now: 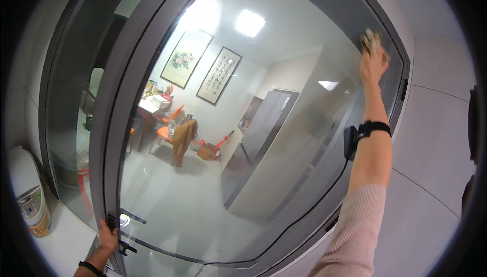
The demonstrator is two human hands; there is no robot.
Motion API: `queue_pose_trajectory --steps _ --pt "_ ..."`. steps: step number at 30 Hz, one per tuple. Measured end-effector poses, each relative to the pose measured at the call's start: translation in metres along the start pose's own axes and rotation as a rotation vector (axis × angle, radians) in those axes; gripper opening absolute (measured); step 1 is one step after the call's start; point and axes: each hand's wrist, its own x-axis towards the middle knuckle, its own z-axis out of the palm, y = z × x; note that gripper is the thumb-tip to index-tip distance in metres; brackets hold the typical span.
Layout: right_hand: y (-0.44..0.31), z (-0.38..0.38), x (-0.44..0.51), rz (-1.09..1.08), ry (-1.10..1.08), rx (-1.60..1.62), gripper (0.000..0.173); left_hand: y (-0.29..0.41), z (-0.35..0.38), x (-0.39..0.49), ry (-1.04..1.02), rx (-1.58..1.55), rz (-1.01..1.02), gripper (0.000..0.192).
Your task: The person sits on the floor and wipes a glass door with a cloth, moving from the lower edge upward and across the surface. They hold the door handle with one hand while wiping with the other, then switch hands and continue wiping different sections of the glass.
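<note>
A large glass door [213,208] with a dark grey metal frame fills most of the view. My right hand [374,66] is raised to the upper right of the pane. Bunched in its fingers is a crumpled beige cloth [371,41], blurred, at the glass near the frame's right side. At lower left, my left hand [108,236] closes around the black door handle [110,222] on the frame's upright; the palm hides part of it. Just right of that hand, another black lever [128,247] shows at the glass.
A white-lidded appliance [30,197] stands on a white counter [64,223] at left. Grey wall tiles [433,132] border the door on the right. Through the glass appear orange chairs [164,132], a table [150,105], framed pictures [219,75] and a grey refrigerator [258,136]. A black cable [304,216] hangs from my right forearm's device.
</note>
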Motion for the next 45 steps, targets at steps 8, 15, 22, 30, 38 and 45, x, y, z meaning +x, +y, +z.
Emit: queue_pose_trajectory --steps 8,15,22,30,38,45 --pt "0.137 -0.04 -0.087 0.597 0.037 -0.537 0.04 -0.007 0.001 0.006 -0.032 0.111 -0.048 0.084" --pt "0.086 -0.019 0.004 0.653 -0.182 -0.09 0.055 -0.003 0.002 0.002 -0.038 0.083 -0.021 0.079" --pt "-0.038 0.039 0.1 0.338 -0.297 0.12 0.066 0.029 -0.012 -0.007 -0.113 0.004 -0.071 0.056" --pt "-0.235 0.07 0.118 -0.192 -0.266 0.028 0.065 0.054 -0.036 -0.017 -0.204 -0.035 -0.006 0.057" --pt "-0.379 -0.012 -0.019 -0.367 -0.205 0.283 0.051 0.051 -0.033 -0.018 -0.168 -0.095 0.002 0.046" --pt "-0.392 -0.108 -0.18 -0.64 -0.402 0.646 0.083 0.05 -0.028 -0.017 -0.114 -0.037 -0.017 0.045"
